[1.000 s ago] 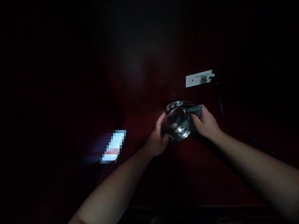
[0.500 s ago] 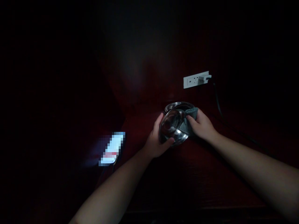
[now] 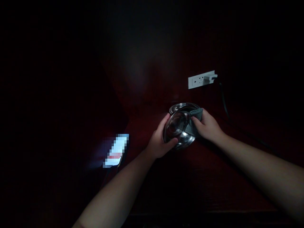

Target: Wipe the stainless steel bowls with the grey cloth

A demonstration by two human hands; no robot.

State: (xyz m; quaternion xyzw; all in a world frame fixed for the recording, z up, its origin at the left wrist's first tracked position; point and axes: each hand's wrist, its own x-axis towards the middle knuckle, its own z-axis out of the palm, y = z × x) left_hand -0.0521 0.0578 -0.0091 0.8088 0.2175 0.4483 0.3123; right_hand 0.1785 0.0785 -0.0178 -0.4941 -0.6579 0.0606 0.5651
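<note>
A shiny metal bowl (image 3: 174, 126) is tilted toward me above the dark red surface. My left hand (image 3: 161, 141) grips its left side, thumb over the near rim and fingers around the outside. A dark grey-green cloth (image 3: 192, 126) is pinched in my right hand (image 3: 207, 125), which presses it over the bowl's right rim and inside. Just behind the bowl lies another round shiny metal piece (image 3: 181, 106), mostly covered by it; I cannot make out its full shape.
A white wall socket (image 3: 196, 81) with a plugged-in white adapter (image 3: 210, 77) is behind on the right. Its dark cable (image 3: 224, 103) runs down to the right. To the left glows a blurred phone-like screen (image 3: 117, 148). The surroundings are very dark.
Hands, bowl and cloth stay in nearly the same arrangement. The whole view has shifted slightly, so things appear a little further right.
</note>
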